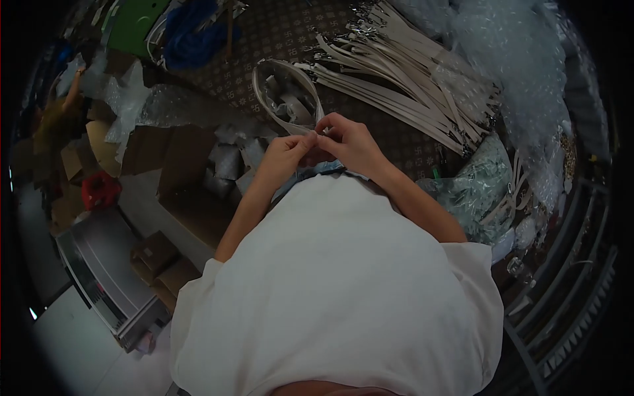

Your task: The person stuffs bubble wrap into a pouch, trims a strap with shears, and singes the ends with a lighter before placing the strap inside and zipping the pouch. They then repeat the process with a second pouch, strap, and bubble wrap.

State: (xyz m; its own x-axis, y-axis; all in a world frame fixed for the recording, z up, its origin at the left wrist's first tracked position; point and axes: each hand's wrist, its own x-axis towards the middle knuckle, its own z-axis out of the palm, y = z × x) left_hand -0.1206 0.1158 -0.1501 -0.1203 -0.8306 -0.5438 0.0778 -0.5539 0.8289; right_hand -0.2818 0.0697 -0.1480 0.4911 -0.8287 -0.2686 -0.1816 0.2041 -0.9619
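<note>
Beige strap loop (285, 99) pinched at its near end by both hands, over the patterned table (277, 33).

Left hand (285, 153) and right hand (349, 140) meet fingertip to fingertip, each gripping the strap's end; a fan of matching loose straps (409, 86) lies just beside, toward the table's far right edge, against crumpled bubble wrap (522, 59).

Left hand (285, 150) and right hand (349, 140) pinch looped strap (285, 99) together; strap pile (403, 79) beyond on patterned counter (277, 33).
</note>
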